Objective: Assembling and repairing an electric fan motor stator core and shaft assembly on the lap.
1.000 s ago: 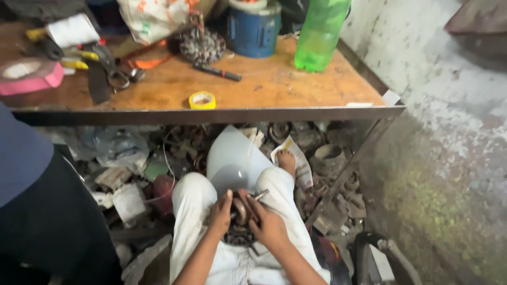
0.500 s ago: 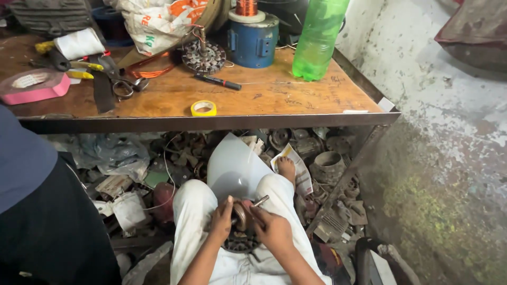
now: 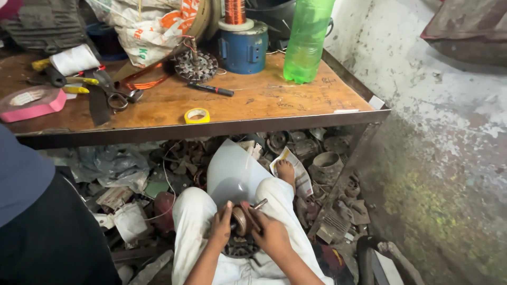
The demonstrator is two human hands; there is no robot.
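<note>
Right now both hands, left hand (image 3: 221, 228) and right hand (image 3: 270, 236), clamp together on the rotor (image 3: 242, 220) over the stator (image 3: 238, 248) in the lap, shaft (image 3: 259, 204) pointing up, seemingly mid-fitting, not yet seated.

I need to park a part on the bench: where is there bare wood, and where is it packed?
Bare wood lies right of the yellow tape roll, in front of the green bottle and black marker, out to the table's right edge. The left end is crowded: pink tape roll, scissors, white sack. The floor beneath is full of scrap.
</note>
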